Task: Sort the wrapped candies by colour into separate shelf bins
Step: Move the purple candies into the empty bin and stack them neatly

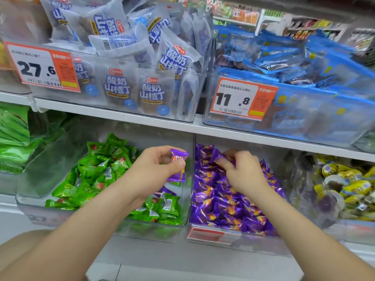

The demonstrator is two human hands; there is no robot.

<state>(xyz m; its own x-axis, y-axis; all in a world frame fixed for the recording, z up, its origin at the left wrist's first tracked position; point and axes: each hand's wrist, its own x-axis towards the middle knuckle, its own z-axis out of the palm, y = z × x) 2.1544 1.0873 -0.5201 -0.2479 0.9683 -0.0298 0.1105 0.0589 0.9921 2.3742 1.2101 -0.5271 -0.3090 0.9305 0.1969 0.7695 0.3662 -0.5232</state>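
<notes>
The upper shelf (pixel 162 127) carries two clear bins: the white-packet bin (pixel 190 98) on the left and the blue-packet bin (pixel 263 126) on the right. On the lower shelf (pixel 182 260) the green-candy bin (pixel 150 230) and the purple-candy bin (pixel 253 246) stand side by side, with the yellow-candy bin (pixel 355 233) further right.

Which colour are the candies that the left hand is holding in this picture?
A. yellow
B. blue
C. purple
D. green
C: the left hand pinches purple candies between thumb and fingers, above the bin of green candies.
</notes>
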